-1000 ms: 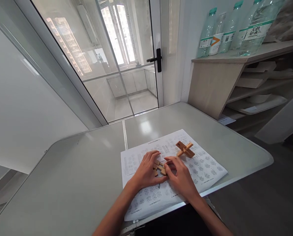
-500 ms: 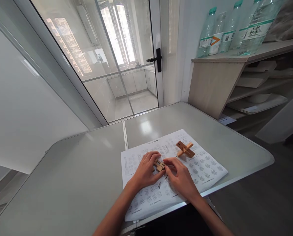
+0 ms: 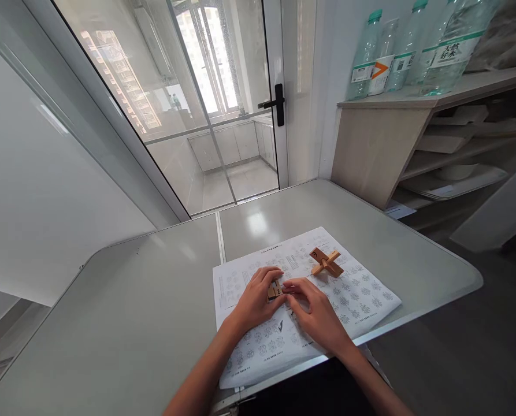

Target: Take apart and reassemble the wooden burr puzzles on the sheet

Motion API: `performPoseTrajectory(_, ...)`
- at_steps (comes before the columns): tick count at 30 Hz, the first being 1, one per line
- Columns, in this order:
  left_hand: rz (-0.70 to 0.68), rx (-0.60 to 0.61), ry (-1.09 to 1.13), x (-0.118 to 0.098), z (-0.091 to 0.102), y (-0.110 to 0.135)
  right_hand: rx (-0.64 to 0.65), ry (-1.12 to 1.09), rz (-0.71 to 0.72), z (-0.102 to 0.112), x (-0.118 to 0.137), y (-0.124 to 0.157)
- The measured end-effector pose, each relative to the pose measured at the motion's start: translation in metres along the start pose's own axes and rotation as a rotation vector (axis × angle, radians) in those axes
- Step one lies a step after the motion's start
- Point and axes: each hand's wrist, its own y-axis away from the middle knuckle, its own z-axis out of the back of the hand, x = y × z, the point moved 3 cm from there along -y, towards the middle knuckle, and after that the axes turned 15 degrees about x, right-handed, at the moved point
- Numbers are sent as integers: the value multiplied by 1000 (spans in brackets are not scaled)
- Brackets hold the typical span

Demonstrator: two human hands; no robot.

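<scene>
My left hand (image 3: 255, 300) and my right hand (image 3: 312, 309) meet over a printed paper sheet (image 3: 362, 297) on the grey table (image 3: 132, 312). Both hands pinch a small cluster of wooden puzzle pieces (image 3: 275, 289) between their fingertips; most of the cluster is hidden by the fingers. A second wooden puzzle, a crossed assembly of sticks (image 3: 326, 263), lies on the sheet just beyond and to the right of my right hand, untouched.
A wooden shelf unit (image 3: 383, 150) stands at the table's far right, with several water bottles (image 3: 407, 49) on top. A glass door with a black handle (image 3: 278, 105) is behind the table. The table's front edge runs just under my wrists.
The wooden pieces between my fingers have been pushed closer together into a tighter cluster. My fingertips have closed in on it. The crossed assembly has not moved.
</scene>
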Motion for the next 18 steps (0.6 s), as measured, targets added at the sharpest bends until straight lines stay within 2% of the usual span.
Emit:
performPoseTrajectory(3,3,-10,-25,4,0,-1,-21,-7,-2,0,1,1)
performPoseTrajectory(6,64,-88,-96,15,4,-2,-53,2,-44,0,-1,1)
performPoseTrajectory(12,407,-308,-236,43,19,5,-54,15,-61,1,1,2)
performPoseTrajectory(18,643,-399,-345,66,40,19,-10,27,-110,0,1,2)
